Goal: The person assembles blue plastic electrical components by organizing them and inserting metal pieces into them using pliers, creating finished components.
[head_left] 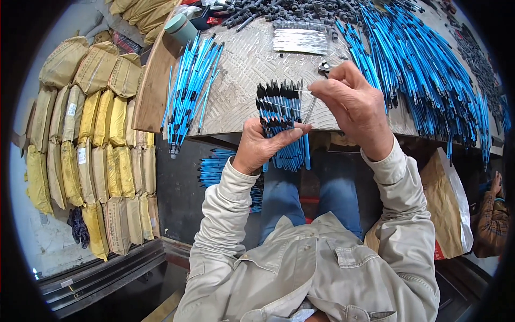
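Note:
My left hand (257, 149) is wrapped round a bundle of thin blue rods (291, 154) with black ends, held upright at the table's front edge. A thin white tie (282, 106) crosses the bundle below its black tips. My right hand (354, 104) is raised just right of the bundle, with thumb and forefinger pinched on an end of the white tie. The other fingers are curled in. Beyond the hands lies a flat stack of similar white ties (299, 41). A small silver and black object (323, 66) lies partly behind my right hand.
Large heaps of blue rods (424, 70) cover the table's right side; a smaller pile (193, 88) lies left beside a wooden board (152, 96). Black parts (300, 13) lie at the back. Wrapped packages (96, 155) are stacked left. Another person's hand (497, 183) shows far right.

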`<act>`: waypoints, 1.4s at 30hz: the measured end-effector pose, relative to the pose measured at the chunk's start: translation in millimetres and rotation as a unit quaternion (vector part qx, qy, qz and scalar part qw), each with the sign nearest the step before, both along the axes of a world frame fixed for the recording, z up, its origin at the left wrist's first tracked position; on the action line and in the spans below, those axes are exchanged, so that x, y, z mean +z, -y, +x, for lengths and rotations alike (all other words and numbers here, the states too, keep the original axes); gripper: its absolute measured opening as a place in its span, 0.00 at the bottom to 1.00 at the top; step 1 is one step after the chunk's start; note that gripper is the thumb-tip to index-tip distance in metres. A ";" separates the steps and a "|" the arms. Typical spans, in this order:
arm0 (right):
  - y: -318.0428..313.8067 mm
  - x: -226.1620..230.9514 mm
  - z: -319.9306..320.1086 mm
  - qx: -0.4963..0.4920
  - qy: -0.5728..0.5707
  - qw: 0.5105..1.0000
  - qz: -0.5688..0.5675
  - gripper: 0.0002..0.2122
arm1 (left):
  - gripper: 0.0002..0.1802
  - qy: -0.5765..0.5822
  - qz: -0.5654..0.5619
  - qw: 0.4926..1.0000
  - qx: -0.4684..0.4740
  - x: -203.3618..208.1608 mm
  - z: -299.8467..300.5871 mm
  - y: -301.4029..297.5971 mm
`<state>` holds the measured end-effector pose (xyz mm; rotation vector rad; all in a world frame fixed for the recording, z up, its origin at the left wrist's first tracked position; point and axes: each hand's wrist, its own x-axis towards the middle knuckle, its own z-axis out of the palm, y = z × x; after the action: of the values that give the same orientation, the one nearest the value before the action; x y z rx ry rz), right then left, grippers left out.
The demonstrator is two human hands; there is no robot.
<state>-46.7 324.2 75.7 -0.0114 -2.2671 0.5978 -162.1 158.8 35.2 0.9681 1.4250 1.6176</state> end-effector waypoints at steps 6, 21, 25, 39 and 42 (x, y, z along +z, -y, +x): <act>-2.6 -1.8 0.2 -0.014 -0.024 0.999 -0.018 0.09 | 0.08 -0.011 0.002 1.000 -0.011 2.8 -0.6 -0.2; 2.6 20.9 1.3 -0.056 0.047 0.991 0.112 0.08 | 0.12 -0.024 0.002 1.000 0.004 2.2 1.2 0.9; -2.3 33.6 -0.4 -0.022 0.092 0.990 0.100 0.09 | 0.12 -0.017 0.001 1.000 -0.002 0.8 0.1 1.4; -27.8 69.2 -22.5 0.212 0.342 0.912 -0.075 0.09 | 0.11 0.001 0.004 1.000 -0.030 -6.2 -3.3 4.6; -32.3 59.7 -23.8 0.242 0.292 0.923 -0.071 0.09 | 0.11 0.016 0.004 0.999 -0.032 -6.1 -3.6 5.1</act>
<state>-70.5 356.6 135.4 0.3528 -2.8179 1.1404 -165.7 153.7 29.1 0.9792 1.3537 1.5871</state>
